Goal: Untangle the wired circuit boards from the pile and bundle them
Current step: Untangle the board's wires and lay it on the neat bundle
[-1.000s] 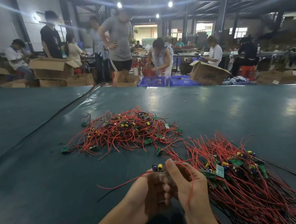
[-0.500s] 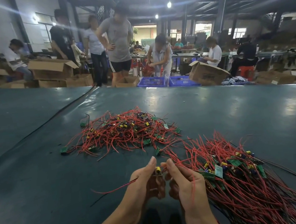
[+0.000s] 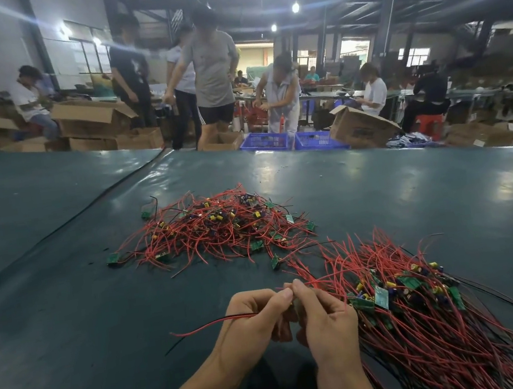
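Observation:
A tangled pile of small green circuit boards with red and black wires lies on the dark green table ahead of me. To the right lies a combed bundle of wired boards, wires fanned out. My left hand and my right hand meet fingertip to fingertip just left of that bundle, pinching one wired board between them. The board itself is mostly hidden by my fingers. Its red and black wires trail left from my left hand.
A seam runs diagonally across the table at the left. Beyond the far edge stand several people, open cardboard boxes and blue plastic crates.
My hands have risen slightly and the fingertips closed together over the board; the yellow component seen between them before is now hidden. The trailing wires lifted a little off the table.

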`<action>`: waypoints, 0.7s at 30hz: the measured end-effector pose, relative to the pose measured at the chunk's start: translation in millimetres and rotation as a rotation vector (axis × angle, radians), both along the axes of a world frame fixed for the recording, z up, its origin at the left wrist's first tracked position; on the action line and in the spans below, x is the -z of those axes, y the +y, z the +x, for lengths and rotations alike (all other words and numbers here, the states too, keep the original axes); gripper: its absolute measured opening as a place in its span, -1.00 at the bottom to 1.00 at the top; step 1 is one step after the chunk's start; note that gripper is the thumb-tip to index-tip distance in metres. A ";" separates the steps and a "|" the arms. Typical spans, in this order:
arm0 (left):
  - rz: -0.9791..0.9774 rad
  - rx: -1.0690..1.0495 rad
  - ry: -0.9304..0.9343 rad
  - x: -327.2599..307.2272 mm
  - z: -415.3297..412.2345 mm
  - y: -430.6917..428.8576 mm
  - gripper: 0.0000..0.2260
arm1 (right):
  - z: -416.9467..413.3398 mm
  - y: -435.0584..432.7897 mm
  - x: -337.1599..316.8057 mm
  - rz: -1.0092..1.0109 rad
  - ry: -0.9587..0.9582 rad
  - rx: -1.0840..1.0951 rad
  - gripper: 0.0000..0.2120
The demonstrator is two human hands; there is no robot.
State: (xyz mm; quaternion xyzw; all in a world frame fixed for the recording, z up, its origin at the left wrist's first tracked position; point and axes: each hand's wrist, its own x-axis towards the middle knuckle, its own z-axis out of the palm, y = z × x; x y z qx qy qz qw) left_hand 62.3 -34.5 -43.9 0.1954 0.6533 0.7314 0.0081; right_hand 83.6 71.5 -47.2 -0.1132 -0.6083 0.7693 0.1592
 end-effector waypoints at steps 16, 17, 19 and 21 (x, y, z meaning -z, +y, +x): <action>-0.053 0.081 0.028 -3.1 5.8 -7.7 -0.68 | -12.3 38.6 -5.9 -0.349 0.002 0.161 -0.79; -0.041 0.066 0.024 -2.5 5.7 -7.4 -0.68 | -12.0 36.6 -5.3 -0.352 0.008 0.144 -0.79; -0.020 0.023 0.013 -1.7 3.9 -6.2 -0.69 | -10.4 31.0 -3.2 -0.281 -0.007 0.113 -0.75; -0.018 -0.002 0.014 -0.9 1.7 -4.9 -0.70 | -7.3 20.4 -0.9 -0.116 -0.020 0.064 -0.69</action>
